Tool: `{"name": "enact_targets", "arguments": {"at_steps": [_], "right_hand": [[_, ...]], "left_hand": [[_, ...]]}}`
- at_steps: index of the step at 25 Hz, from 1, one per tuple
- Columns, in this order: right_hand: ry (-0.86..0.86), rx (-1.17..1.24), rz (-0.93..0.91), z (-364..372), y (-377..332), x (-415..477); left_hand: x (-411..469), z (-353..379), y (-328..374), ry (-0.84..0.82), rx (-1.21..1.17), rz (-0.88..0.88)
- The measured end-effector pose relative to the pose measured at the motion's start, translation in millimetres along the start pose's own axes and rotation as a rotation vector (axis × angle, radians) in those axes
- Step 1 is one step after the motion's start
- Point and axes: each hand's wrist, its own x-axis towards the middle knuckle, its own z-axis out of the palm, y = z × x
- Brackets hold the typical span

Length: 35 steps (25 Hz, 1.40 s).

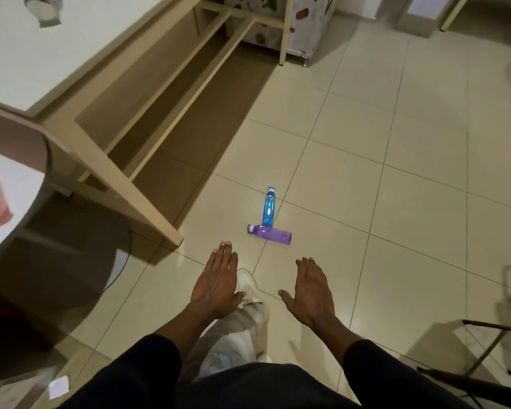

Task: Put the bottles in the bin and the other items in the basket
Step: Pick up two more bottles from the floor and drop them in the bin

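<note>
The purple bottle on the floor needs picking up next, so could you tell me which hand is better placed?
Probably the right hand: the purple bottle lies slightly nearer its side. The left hand is open and empty too, so the margin is small.

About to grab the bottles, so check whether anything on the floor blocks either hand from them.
Nothing visible does. Bare tile lies between the left hand, the right hand and the purple bottle, with the blue bottle just beyond it. The bin is not in view.

Tiled floor (396, 172), two bottles (269, 222)
</note>
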Motion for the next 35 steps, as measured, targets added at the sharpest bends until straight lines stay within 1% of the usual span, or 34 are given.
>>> {"name": "enact_targets", "arguments": {"at_steps": [4,7,10,13,16,19,21,23,26,28,30,32,35], "right_hand": [[0.003,-0.028,0.011,-32,13,66],[0.004,-0.062,0.02,-71,26,123],[0.046,-0.091,0.022,-109,36,181],[0.027,-0.116,0.005,-132,39,229],[0.006,-0.108,-0.058,-142,37,265],[0.001,-0.047,-0.167,-147,38,306],[-0.043,-0.039,-0.226,-148,42,342],[-0.121,-0.11,-0.31,-150,49,377],[-0.244,-0.236,-0.469,-159,75,439],[-0.315,-0.323,-0.569,-165,95,483],[-0.331,-0.414,-0.659,-172,108,528],[-0.325,-0.45,-0.692,-179,115,577],[-0.269,-0.409,-0.625,-171,120,637]], "left_hand": [[77,-20,0,-0.022,0.01,0.035],[139,-40,-1,-0.047,-0.005,0.093],[199,-66,-7,-0.031,-0.027,0.133],[236,-82,-16,-0.038,-0.082,0.102],[256,-86,-27,-0.055,-0.127,0.067],[268,-77,-33,-0.099,-0.179,-0.047],[275,-69,-33,-0.148,-0.212,-0.143],[284,-62,-27,-0.174,-0.27,-0.263],[304,-68,1,-0.204,-0.379,-0.509],[320,-71,28,-0.18,-0.502,-0.688],[337,-73,58,-0.151,-0.617,-0.801],[358,-66,86,-0.164,-0.706,-0.874],[388,-40,114,-0.19,-0.788,-0.952]]}}
